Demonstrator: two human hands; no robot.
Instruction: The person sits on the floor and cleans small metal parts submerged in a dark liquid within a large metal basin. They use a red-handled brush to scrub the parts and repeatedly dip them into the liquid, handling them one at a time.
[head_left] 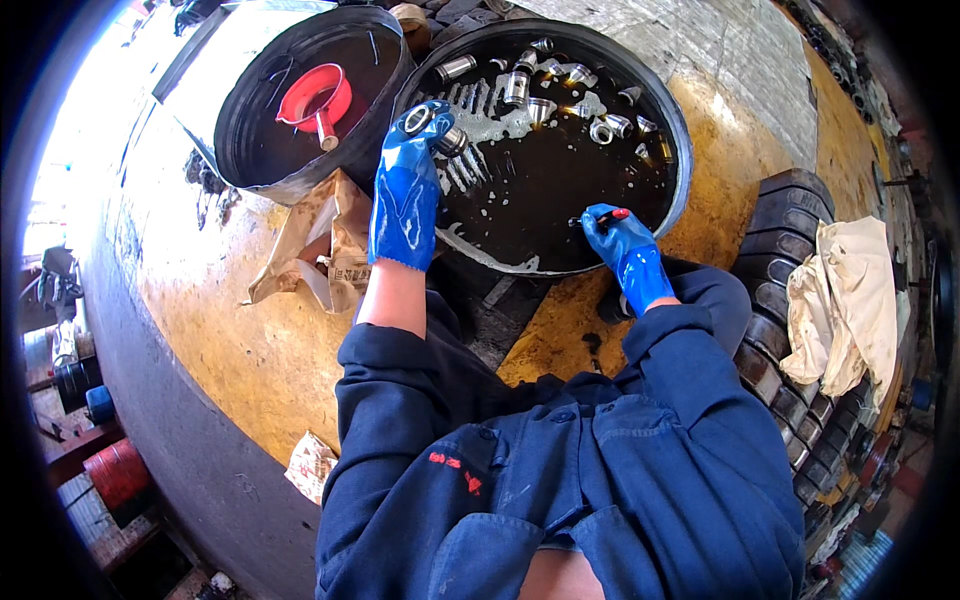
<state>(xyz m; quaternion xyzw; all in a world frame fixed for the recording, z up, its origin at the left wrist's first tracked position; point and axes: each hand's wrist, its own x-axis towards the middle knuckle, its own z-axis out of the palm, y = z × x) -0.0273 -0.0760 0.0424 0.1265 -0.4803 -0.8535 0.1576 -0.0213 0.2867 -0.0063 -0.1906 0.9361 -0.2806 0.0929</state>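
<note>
Parts washing in a dark basin

Head view. Left hand (405,190) was clamped on a metal ring (417,119) above the basin (682,150); right hand (625,245) was closed on a red-tipped tool (605,216) at the near rim. Judged early: most metal parts (560,90) lay unsorted in the liquid. Crumpled printed brown paper (330,250) lay left of the basin, beside a red funnel (315,98).

Hidden, cropped and unclear parts

The left hand (405,190) covers part of the metal ring (417,119) it grips, and the piece at its 1 o'clock is half hidden. The right hand (625,250) hides all but the red tip (617,214) of its tool. Dark liquid in the basin (680,140) obscures the small parts (560,95) at 12 o'clock; their kind is unclear. The tyre (790,300) at 3 o'clock runs out of view.
</note>
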